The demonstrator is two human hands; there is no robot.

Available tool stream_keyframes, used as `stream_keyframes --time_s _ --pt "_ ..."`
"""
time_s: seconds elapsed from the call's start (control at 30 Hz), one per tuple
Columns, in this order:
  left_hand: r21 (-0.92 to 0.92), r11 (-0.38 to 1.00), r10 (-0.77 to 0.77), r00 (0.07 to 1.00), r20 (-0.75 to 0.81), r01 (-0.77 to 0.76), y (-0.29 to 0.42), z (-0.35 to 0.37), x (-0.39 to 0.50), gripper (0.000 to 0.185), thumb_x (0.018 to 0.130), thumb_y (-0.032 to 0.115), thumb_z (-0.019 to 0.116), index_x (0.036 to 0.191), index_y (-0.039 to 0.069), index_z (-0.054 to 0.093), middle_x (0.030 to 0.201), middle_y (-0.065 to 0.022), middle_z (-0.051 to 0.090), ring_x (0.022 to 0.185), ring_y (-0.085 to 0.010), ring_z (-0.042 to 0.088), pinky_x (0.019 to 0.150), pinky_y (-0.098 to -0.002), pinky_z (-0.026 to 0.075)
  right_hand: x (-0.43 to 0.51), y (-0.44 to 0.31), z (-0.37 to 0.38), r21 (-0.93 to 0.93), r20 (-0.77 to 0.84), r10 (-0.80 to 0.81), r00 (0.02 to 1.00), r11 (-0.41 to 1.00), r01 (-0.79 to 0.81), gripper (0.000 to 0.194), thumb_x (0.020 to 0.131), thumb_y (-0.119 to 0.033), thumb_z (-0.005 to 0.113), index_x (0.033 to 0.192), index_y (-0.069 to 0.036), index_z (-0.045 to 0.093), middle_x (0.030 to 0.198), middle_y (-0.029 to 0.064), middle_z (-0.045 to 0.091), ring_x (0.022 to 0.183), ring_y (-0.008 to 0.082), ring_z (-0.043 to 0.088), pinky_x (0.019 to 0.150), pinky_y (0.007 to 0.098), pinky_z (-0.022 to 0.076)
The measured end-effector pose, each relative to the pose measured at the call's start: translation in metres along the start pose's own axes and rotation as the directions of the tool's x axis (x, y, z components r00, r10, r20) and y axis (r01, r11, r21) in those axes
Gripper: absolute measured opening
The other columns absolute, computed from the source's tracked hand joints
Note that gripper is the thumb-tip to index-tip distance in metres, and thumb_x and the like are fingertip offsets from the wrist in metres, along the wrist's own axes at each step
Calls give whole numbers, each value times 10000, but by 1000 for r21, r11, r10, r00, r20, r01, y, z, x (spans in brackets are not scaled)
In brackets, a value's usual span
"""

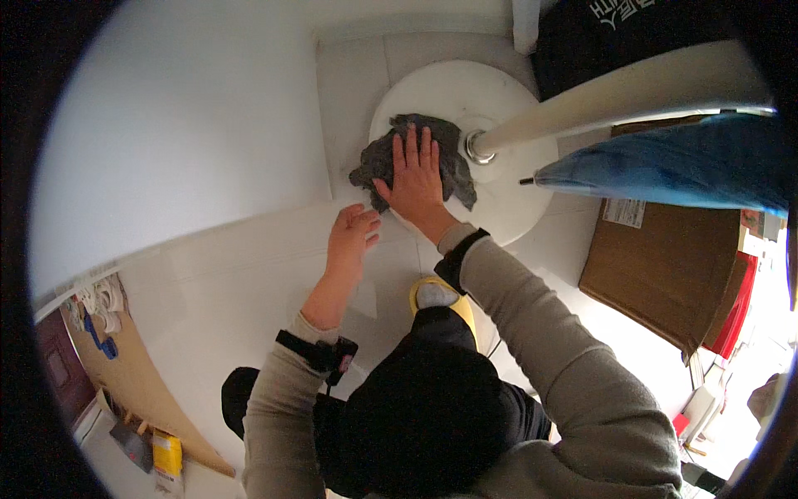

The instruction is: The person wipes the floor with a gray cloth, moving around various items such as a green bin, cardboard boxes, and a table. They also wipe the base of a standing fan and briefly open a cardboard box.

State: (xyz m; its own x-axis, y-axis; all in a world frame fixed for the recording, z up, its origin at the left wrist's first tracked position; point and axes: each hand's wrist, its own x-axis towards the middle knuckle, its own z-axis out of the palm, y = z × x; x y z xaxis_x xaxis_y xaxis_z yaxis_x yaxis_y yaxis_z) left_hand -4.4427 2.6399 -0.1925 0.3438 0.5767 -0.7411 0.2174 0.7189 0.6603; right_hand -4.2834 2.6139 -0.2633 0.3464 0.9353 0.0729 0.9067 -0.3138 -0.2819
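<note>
My right hand (pixel 419 181) lies flat, fingers spread, on a crumpled dark grey cloth (pixel 458 168). Under the cloth is a round white base (pixel 523 212) on the tiled floor, and the cloth's left side reaches past the base's rim. A white pole (pixel 561 112) with a metal collar (pixel 480 147) rises from this base, to the right of the cloth. My left hand (pixel 353 234) hangs just below and left of the cloth, its fingers loosely curled and holding nothing.
A blue folded umbrella (pixel 661 165) points at the base from the right. Beyond it stands a brown cardboard box (pixel 667 268). A black bag-like item (pixel 611 43) bears writing. A white panel (pixel 187 125) is at left; a yellow slipper (pixel 464 309) is on my foot.
</note>
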Motion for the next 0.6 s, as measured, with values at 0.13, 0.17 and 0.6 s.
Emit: stream_keyframes --time_s 0.13,0.17,0.6 --pt "31 999 -42 998 56 41 -4 -5 0 426 946 254 501 1279 3 418 1206 -149 565 1094 -270 566 929 -381 448 70 18 15 -174 -104 116 988 976 -133 833 884 -577 429 1428 38 285 1504 278 169 1387 491 80 1116 579 60" --pt "43 998 -42 997 67 39 -4 -6 -2 426 949 266 495 1276 4 420 1215 -156 563 1100 -277 566 935 -386 446 88 25 17 -181 -150 191 970 959 -217 836 885 -567 433 1430 47 275 1500 289 173 1384 501 76 1115 584 45" --pt "0 1000 9 992 127 -9 0 -11 -29 367 961 260 489 1225 6 465 1183 -179 592 1087 -279 587 939 -384 455 148 108 16 -216 -331 550 767 747 -629 646 912 -451 403 1410 -41 367 1476 238 272 1344 477 226 1087 577 181"
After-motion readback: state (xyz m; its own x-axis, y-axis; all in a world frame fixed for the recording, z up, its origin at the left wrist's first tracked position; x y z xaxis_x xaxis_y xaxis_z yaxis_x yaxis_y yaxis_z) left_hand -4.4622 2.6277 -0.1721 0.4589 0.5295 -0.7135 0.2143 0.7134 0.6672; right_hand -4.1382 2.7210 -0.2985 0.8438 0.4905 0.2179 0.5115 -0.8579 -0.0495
